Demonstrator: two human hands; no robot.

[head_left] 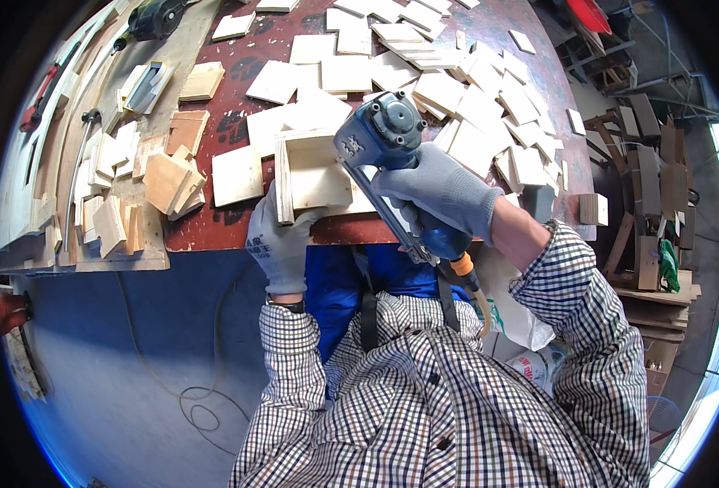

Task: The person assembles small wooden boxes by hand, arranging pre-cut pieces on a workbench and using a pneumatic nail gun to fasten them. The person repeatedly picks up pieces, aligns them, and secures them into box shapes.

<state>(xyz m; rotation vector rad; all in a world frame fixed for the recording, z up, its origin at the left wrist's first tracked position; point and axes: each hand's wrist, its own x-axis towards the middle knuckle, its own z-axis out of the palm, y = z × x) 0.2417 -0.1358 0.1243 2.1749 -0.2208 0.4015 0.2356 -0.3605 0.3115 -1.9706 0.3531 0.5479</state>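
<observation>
A small open wooden box (317, 169) stands at the table's near edge, its pale inner faces showing. My left hand (280, 248), in a grey glove, grips its near left corner, the thumb by the lower wall. In my gloved right hand (450, 191) is a blue air nail gun (385, 130), fingers wrapped round its handle. The gun lies across the box's right side and hides much of it; I cannot tell whether its nose touches the wood. From the handle's lower end, an orange fitting (462, 264) leads to a pale air hose (484, 313).
Loose square wooden pieces (347, 73) cover much of the dark red table (237, 89). More wood blocks (172, 179) lie on a board at the left, near a black power tool (154, 18). Offcuts (652, 187) are stacked at the right. A thin cable (201, 407) loops over the floor.
</observation>
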